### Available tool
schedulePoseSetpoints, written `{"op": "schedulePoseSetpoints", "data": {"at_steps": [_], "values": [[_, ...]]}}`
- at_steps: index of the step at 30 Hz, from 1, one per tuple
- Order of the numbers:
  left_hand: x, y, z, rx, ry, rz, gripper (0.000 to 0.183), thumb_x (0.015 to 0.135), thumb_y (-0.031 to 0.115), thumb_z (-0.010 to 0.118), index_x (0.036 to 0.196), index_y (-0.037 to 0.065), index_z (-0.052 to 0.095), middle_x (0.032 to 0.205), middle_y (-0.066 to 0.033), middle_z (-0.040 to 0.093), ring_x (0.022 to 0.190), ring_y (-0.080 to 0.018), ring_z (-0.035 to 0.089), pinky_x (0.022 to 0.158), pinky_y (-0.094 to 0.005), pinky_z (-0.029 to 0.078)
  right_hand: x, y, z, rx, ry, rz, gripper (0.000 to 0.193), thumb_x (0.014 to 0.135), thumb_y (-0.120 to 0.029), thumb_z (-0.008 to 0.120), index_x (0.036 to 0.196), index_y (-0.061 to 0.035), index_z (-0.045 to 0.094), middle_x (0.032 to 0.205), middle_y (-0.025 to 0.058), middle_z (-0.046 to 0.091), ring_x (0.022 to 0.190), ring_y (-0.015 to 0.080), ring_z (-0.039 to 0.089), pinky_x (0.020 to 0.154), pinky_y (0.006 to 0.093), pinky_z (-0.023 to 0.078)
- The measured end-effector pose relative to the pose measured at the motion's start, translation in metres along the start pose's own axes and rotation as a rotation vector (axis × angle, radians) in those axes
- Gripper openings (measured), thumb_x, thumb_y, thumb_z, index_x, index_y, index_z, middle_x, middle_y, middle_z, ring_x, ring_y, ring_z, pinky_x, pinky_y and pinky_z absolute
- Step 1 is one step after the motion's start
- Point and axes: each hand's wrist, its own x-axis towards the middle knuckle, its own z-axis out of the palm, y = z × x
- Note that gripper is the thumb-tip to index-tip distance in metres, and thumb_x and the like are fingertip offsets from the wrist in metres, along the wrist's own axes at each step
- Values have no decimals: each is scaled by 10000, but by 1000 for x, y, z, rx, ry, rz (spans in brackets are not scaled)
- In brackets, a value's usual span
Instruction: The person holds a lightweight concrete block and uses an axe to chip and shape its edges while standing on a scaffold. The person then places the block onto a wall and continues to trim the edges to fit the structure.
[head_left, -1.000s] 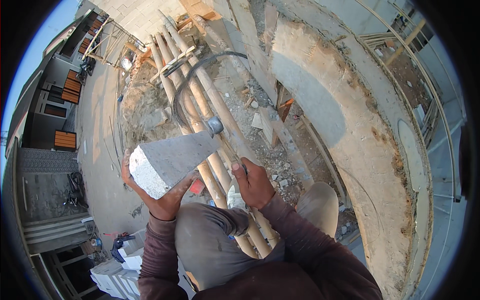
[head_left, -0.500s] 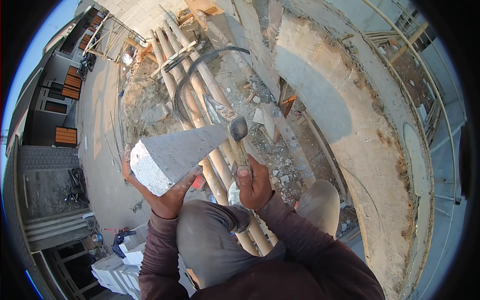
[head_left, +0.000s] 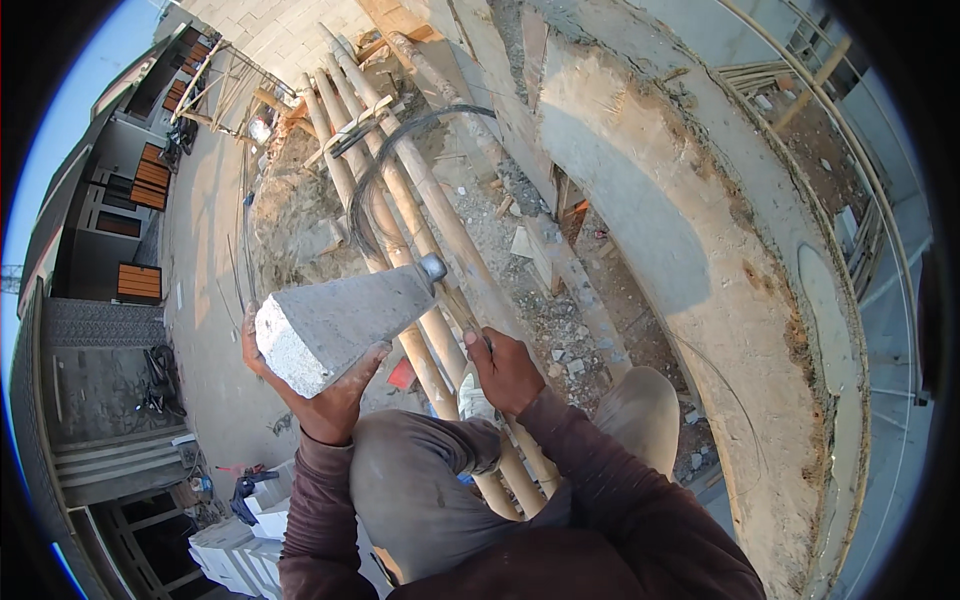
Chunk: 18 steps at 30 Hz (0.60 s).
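A grey lightweight concrete block (head_left: 355, 310) with a rough, pale broken end rests in my left hand (head_left: 325, 405), whose fingers and thumb grip it from both sides. My right hand (head_left: 507, 372) is wrapped round the handle of a hammer (head_left: 433, 267). The hammer's dark metal head touches or nearly touches the narrow far end of the block; part of the head is hidden behind it. Both hands are held above my bent knees.
Several bamboo poles (head_left: 440, 215) run away below me, with a loop of dark wire (head_left: 375, 165) over them. Rubble (head_left: 575, 345) lies beneath. To the right curves a broad concrete slab edge (head_left: 740, 330). Pale blocks (head_left: 235, 555) are stacked at lower left.
The hammer has swung left and its head has come down to the block's far end. My left hand and the block have shifted slightly.
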Motion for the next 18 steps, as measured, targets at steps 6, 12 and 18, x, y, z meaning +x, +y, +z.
{"op": "schedulePoseSetpoints", "data": {"at_steps": [6, 12, 18], "values": [[-2, 5, -5, -53, -9, 0, 1365, 533, 430, 975, 1501, 20, 106, 1450, -189, 248, 1358, -332, 334, 1140, -469, 314, 16, -55, -6, 206, 92, -317, 494, 1019, -421, 492, 919, 55, 579, 646, 191, 599, 576, 343, 619, 536, 444, 434], [0, 3, 2, -101, -9, 0, 1353, 541, 428, 972, 1501, 13, 113, 1460, -189, 252, 1365, -328, 331, 1140, -458, 317, 35, -26, 11, -75, -36, 3, 537, 1014, -436, 478, 982, 88, 589, 728, 306, 601, 762, 505, 614, 651, 517, 471], [3, 10, -4, 75, -8, 84, 1324, 590, 513, 932, 1507, 38, 104, 1455, -193, 267, 1339, -337, 379, 1093, -479, 394, 21, -23, 13, -14, -6, -25, 553, 1006, -450, 486, 929, 84, 606, 781, 314, 626, 805, 492, 639, 702, 526, 490]]}}
